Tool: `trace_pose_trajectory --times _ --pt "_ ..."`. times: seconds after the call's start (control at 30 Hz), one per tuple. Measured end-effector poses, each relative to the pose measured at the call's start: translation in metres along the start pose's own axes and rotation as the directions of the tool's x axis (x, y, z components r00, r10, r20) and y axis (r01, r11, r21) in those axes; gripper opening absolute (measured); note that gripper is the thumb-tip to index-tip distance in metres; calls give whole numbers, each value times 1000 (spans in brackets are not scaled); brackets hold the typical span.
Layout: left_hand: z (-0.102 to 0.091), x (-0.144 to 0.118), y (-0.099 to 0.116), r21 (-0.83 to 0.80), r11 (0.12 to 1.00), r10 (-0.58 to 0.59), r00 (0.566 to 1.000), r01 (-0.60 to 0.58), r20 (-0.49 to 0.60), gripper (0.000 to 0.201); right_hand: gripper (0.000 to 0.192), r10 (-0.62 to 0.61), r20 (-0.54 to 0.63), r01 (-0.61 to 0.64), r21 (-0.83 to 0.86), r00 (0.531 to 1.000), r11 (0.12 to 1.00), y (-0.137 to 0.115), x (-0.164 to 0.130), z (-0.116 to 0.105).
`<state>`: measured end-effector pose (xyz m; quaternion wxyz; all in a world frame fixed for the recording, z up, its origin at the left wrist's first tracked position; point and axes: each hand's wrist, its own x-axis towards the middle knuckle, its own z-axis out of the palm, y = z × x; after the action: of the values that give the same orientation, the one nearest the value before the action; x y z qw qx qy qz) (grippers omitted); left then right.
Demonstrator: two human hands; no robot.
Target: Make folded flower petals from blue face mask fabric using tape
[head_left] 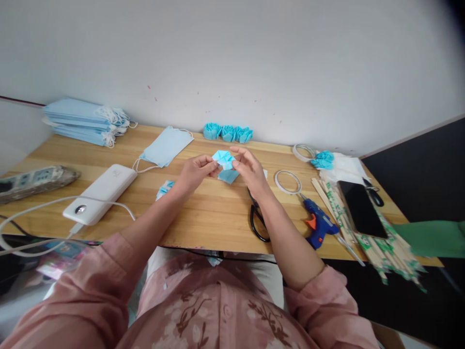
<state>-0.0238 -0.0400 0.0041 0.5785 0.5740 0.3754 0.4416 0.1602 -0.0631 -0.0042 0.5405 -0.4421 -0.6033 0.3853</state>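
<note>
A small folded light-blue paper flower [223, 158] is held up over the middle of the table between my two hands. My left hand [199, 172] pinches its left edge between thumb and fingers. On the other side, my right hand [250, 169] grips the right edge with thumb and curved forefinger. Just beneath lies a flat blue piece [228, 176] on the wood. Black-handled scissors [258, 224] rest partly under my right forearm, which hides their blades. Beside my left forearm sits another small blue folded piece [165, 189].
Three blue flowers [228, 133] stand along the wall. Stacked masks [85, 121], a loose mask [167, 146], a white power bank [100, 194] and a power strip [36, 182] lie left. Right are tape [288, 182], a blue glue gun [319, 220], wrapped chopsticks [385, 252] and a phone [361, 208].
</note>
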Motion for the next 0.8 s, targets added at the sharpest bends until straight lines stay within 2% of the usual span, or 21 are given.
trace_pose_trajectory --times 0.17,0.3,0.4,0.57,0.63,0.73,0.8 --pt "0 -1 1 -7 1000 9 1000 -9 19 31 53 105 115 -114 79 988 990 -4 0 -5" --pt "0 -2 4 -24 1000 17 1000 -16 23 31 57 140 204 -169 130 969 977 -4 1 -7" --pt "0 -2 5 -30 1000 9 1000 -9 -7 29 65 105 176 -121 81 979 989 -4 -1 -5" --pt "0 -1 4 -25 1000 -19 998 18 -66 30 71 -26 129 18 63 991 998 -2 -1 0" --pt "0 0 2 -20 1000 -24 998 23 -64 27 62 -81 75 76 64 994 995 0 -1 2" --pt "-1 1 0 -8 999 -32 998 31 -57 25 30 -147 -15 147 8 989 989 1 -1 3" --pt "-1 2 -2 0 999 -35 998 35 -54 24 17 -165 -17 164 -63 986 984 0 -2 3"
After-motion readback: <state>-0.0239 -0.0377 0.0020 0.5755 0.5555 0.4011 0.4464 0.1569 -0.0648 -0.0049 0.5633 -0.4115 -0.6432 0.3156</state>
